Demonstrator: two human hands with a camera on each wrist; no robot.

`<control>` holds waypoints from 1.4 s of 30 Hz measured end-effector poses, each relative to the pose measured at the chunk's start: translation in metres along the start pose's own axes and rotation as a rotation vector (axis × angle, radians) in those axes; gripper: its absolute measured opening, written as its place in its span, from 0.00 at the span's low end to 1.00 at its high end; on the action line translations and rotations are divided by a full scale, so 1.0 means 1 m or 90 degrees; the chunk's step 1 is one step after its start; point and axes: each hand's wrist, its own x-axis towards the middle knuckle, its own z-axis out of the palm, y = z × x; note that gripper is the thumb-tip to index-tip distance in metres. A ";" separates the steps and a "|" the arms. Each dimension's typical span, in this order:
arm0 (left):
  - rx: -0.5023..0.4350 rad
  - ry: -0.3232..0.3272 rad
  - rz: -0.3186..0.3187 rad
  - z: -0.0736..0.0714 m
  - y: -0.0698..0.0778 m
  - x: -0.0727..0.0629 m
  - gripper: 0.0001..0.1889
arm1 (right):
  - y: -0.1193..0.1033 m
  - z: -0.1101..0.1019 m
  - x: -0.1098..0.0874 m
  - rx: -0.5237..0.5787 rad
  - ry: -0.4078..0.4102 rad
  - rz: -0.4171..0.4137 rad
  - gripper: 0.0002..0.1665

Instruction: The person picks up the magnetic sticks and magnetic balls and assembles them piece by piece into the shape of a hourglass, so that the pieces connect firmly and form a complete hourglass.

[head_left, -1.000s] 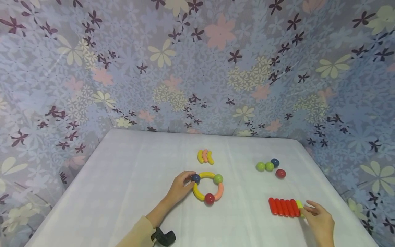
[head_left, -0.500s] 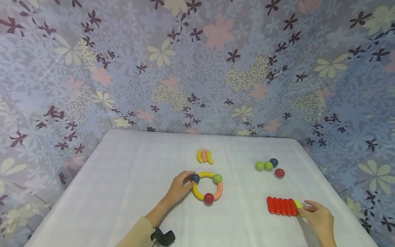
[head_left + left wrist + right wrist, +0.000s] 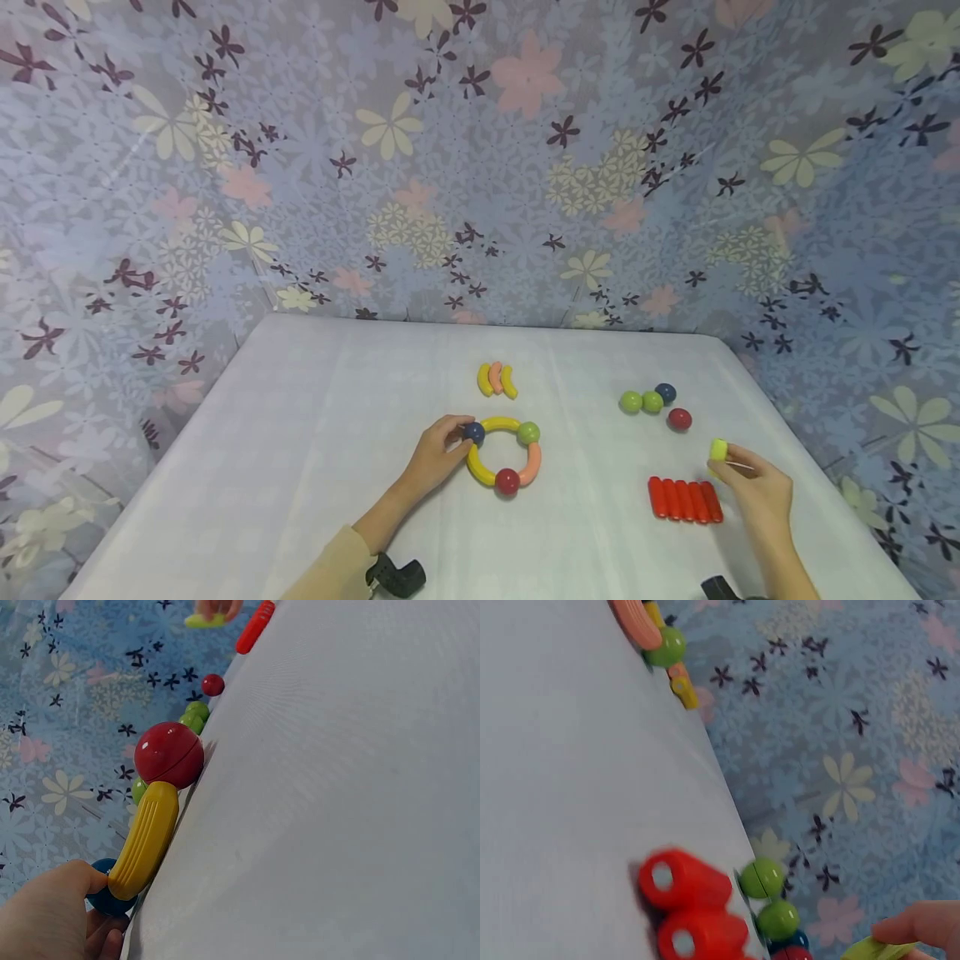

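Right, right hand point(image 3: 761, 487) nearly closed, thumb and fingers pinching yellow-green rod point(image 3: 718, 450), held off the tabletop point(image 3: 300, 458). Red rods point(image 3: 684, 499) in a row just left of this hand; loose red ball point(image 3: 680, 419) beyond it, also left. Left hand point(image 3: 437, 446) has thumb and fingertips around blue ball point(image 3: 474, 432) of ring point(image 3: 501, 424), on its right. Versus half a second ago: rod lifted away from row's end, right hand moved forward; left hand unchanged.

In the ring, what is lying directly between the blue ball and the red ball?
A curved yellow piece; the head and left wrist views show it.
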 end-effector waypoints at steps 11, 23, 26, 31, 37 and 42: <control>-0.008 0.002 0.006 -0.003 0.001 0.001 0.18 | -0.038 0.074 -0.008 0.153 -0.089 -0.116 0.19; 0.002 0.008 0.014 -0.005 -0.002 0.002 0.18 | -0.078 0.153 -0.032 0.188 -0.259 -0.230 0.18; -0.008 0.009 0.018 -0.004 -0.002 0.001 0.18 | -0.081 0.165 -0.036 0.192 -0.289 -0.241 0.18; -0.012 0.007 0.030 -0.002 -0.004 0.000 0.18 | -0.077 0.176 -0.041 0.196 -0.311 -0.243 0.17; -0.010 0.013 0.031 0.000 -0.007 0.000 0.18 | -0.075 0.180 -0.047 0.189 -0.312 -0.236 0.18; 0.000 0.015 0.039 0.000 -0.007 0.001 0.18 | -0.078 0.181 -0.049 0.174 -0.311 -0.230 0.19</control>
